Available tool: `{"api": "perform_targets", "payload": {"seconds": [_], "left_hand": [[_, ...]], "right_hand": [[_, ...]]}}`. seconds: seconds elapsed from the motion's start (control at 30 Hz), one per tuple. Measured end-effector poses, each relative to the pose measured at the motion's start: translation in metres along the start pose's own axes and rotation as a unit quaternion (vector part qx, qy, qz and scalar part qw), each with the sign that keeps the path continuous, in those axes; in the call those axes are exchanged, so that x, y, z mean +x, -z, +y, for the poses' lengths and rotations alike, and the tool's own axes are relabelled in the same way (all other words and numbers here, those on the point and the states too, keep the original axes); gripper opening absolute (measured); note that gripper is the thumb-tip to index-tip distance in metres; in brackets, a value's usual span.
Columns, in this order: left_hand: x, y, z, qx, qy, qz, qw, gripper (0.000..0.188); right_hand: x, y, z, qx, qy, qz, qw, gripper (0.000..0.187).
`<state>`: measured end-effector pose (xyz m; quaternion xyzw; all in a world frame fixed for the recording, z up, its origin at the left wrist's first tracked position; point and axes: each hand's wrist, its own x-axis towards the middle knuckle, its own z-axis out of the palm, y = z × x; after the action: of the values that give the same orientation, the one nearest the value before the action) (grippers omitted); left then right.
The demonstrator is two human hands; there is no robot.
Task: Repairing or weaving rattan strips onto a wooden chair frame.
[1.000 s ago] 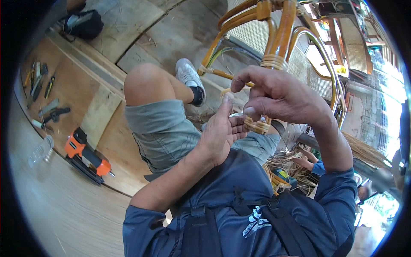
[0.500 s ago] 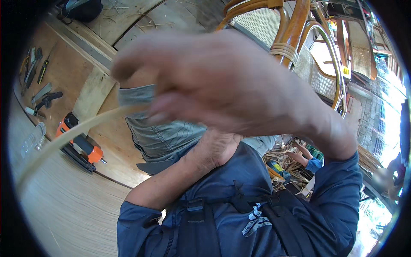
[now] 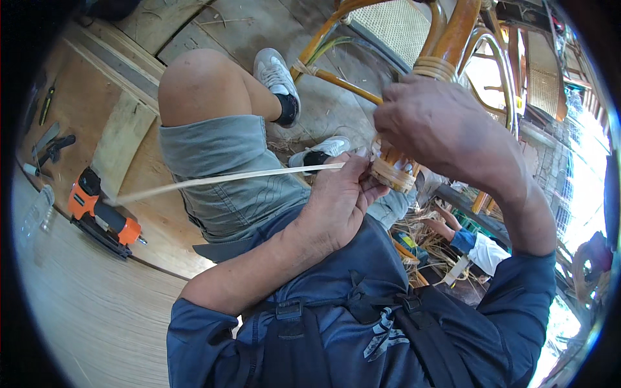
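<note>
A pale, flat rattan strip runs from the left side of the view into the pinched fingers of my left hand. Those fingers are against the end of a brown rattan chair leg. Pale binding wraps that end in front of my body. My right hand curls over the leg just above the wrapped end. Its fingertips are turned away, so what they grip is hidden. Further up, another band of binding circles the leg.
An orange and black nail gun lies on the board at left, with a hammer and other hand tools beyond it. A clear bottle is near them. Another person's arm shows at right among rattan scraps. Woven chairs stand behind.
My right hand has swung right from the middle of the view, where it blurred past with the strip, to the chair leg. My left hand, mostly covered before, now shows holding the strip.
</note>
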<state>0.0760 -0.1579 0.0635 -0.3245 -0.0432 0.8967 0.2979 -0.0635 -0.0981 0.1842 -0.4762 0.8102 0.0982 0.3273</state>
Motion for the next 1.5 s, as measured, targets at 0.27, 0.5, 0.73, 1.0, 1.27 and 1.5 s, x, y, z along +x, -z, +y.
{"api": "perform_targets", "payload": {"seconds": [0.27, 0.5, 0.73, 1.0, 1.27, 1.5], "left_hand": [[-0.002, -0.009, 0.001, 0.028, -0.031, -0.015, 0.999, 0.028], [0.003, -0.018, 0.005, 0.04, 0.011, -0.004, 0.999, 0.035], [-0.002, -0.018, 0.008, 0.056, 0.015, -0.003, 0.998, 0.032], [-0.006, -0.025, 0.004, 0.105, -0.048, 0.04, 0.993, 0.029], [-0.006, -0.044, -0.002, 0.09, -0.047, 0.106, 0.989, 0.031], [-0.011, -0.047, -0.021, 0.164, -0.127, 0.109, 0.972, 0.041]], "right_hand": [[-0.036, 0.004, 0.001, 0.023, -0.051, 0.001, 0.998, 0.02], [-0.078, -0.035, 0.019, 0.241, -0.1, 0.079, 0.962, 0.021], [-0.085, -0.06, 0.008, 0.351, -0.084, 0.115, 0.926, 0.022], [-0.095, -0.067, 0.004, 0.328, -0.124, 0.141, 0.926, 0.02], [-0.091, -0.114, 0.024, 0.401, 0.0, 0.291, 0.868, 0.018], [-0.084, -0.149, 0.035, 0.47, 0.042, 0.317, 0.822, 0.022]]}}
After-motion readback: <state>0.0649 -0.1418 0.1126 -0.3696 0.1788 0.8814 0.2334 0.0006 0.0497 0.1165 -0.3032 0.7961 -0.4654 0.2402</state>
